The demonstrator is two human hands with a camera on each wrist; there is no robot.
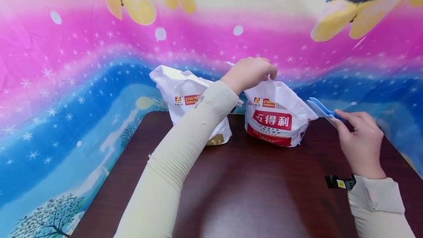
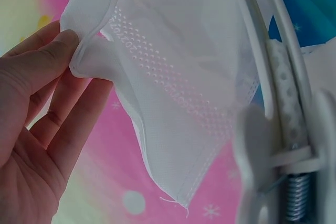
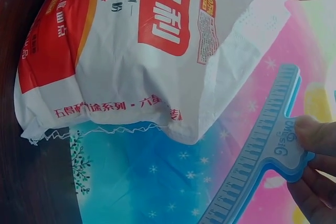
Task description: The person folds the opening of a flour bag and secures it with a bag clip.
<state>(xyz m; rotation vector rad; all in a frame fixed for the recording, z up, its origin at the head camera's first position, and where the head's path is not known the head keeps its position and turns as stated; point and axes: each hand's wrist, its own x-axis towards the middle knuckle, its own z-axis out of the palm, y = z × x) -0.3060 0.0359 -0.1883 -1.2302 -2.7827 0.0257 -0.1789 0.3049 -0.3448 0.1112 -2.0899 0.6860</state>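
Note:
A white flour bag (image 1: pixel 274 98) with red printing stands on the table, its top edge pinched by my left hand (image 1: pixel 252 72). In the left wrist view, thumb and fingers hold the thin white rim of the bag (image 2: pixel 157 72). To the right of that bag, my right hand (image 1: pixel 361 140) grips a blue bag clip (image 3: pixel 268 140) by its handles. Piano keys and the word "Music" are printed on the clip. Its blades are apart in the head view, near the bag's right corner and not around the rim.
A second white flour bag (image 1: pixel 178 107) stands to the left, partly behind my left forearm. A white clip with a metal spring (image 2: pixel 294 156) appears close up in the left wrist view. The dark brown table (image 1: pixel 251 186) meets a colourful cloth backdrop (image 1: pixel 198 47).

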